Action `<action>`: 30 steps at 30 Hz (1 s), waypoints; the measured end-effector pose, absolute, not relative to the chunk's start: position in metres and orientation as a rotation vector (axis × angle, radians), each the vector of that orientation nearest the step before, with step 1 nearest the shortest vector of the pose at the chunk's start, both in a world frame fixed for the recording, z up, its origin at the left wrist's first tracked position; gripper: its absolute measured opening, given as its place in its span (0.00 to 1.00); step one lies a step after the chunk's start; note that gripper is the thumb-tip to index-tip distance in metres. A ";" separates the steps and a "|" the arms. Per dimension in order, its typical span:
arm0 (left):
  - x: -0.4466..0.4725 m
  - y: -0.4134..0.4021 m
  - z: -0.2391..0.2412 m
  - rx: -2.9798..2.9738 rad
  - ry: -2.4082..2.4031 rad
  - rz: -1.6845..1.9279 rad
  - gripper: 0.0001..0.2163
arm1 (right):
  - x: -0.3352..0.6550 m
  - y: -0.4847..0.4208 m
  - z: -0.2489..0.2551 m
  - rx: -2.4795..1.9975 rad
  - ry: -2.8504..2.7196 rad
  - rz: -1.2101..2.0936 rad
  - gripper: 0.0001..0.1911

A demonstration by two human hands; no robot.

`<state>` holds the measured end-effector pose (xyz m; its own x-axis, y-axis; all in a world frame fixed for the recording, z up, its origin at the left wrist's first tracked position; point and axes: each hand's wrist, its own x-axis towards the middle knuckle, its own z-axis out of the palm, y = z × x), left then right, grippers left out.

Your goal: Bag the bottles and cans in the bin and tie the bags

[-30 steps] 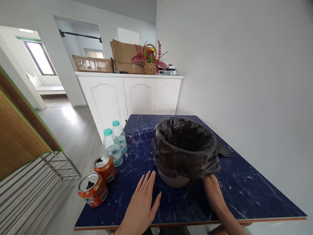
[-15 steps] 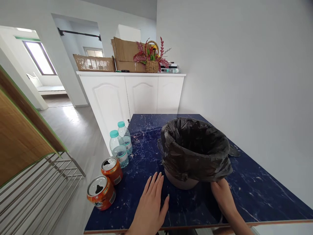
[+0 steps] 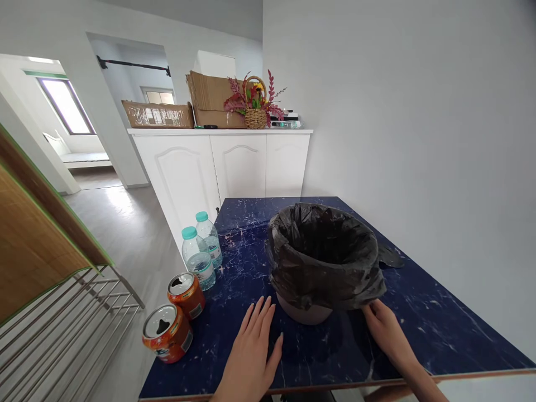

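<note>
A small bin lined with a black plastic bag [image 3: 324, 259] stands on a dark blue marbled table [image 3: 419, 329]. My left hand [image 3: 251, 349] lies flat on the tabletop just left of the bin, fingers stretched out and holding nothing. My right hand [image 3: 385, 329] rests on the table at the bin's right front, its fingertips touching the lower edge of the bag. Two orange drink cans [image 3: 166, 333] [image 3: 186, 294] with opened tops stand at the table's left edge. Behind them stand two water bottles [image 3: 196, 258] [image 3: 206, 239] with teal caps.
A metal wire rack [image 3: 62, 329] and a wooden panel [image 3: 29, 234] lie to the left of the table. A white cabinet [image 3: 221, 167] stands behind, carrying cardboard boxes [image 3: 209, 100] and a flower basket [image 3: 255, 106]. A white wall runs along the right.
The view shifted slightly right and back. My right hand moved a little up to the bag's lower edge. My left hand stayed flat on the table.
</note>
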<state>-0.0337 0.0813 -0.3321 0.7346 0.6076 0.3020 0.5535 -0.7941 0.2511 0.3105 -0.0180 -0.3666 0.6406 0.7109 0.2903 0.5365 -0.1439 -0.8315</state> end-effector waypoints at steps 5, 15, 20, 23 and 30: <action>-0.034 0.081 -0.332 2.786 0.943 0.595 0.30 | 0.300 -0.022 -0.368 -1.787 -1.112 0.219 0.26; -0.031 0.076 -0.322 2.781 0.971 0.639 0.25 | 0.291 -0.027 -0.356 -1.723 -1.276 0.297 0.27; -0.029 0.074 -0.314 2.779 1.018 0.577 0.24 | 0.290 -0.029 -0.351 -1.718 -1.300 0.398 0.26; -0.028 0.073 -0.312 2.783 1.008 0.582 0.23 | 0.291 -0.029 -0.352 -1.708 -1.314 0.374 0.26; -0.028 0.071 -0.312 2.782 1.011 0.617 0.22 | 0.293 -0.030 -0.358 -1.702 -1.301 0.414 0.27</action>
<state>-0.0278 0.0710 -0.3121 0.6944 0.6370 0.3348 0.5889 -0.7704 0.2444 0.2933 -0.0295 -0.3579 0.3835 0.8875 0.2554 0.5766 -0.0141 -0.8169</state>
